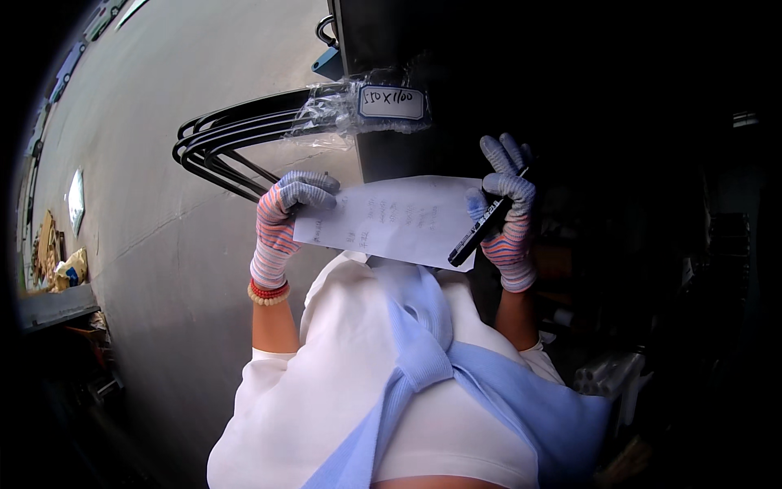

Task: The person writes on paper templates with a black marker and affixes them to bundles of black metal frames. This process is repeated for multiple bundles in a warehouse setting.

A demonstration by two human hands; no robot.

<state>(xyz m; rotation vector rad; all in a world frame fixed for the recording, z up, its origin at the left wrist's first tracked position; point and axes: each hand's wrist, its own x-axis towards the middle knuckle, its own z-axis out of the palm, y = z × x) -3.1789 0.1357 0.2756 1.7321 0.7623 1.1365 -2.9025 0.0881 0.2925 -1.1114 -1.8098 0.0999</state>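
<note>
A white sheet of paper (pixel 387 224) with several handwritten lines is held up in front of my chest. My left hand (pixel 295 200), in a striped knit glove, pinches the sheet's left edge. My right hand (pixel 507 208), gloved the same way, holds a black marker pen (pixel 472 240) slanted across the paper's right end. Thumb and index finger close round the pen while the other fingers point up. Just beyond the paper lies a bundle of bent black tubes (pixel 236 134), wrapped at one end in clear plastic film (pixel 326 118) with a white, blue-bordered label (pixel 392 103).
A blue padlock (pixel 328 61) hangs at a dark upright edge beyond the bundle. Grey floor (pixel 187 269) spreads on the left, with cardboard scraps and a bag (pixel 72 269) at its far side. Clear plastic rolls (pixel 609 375) lie in the dark area at right.
</note>
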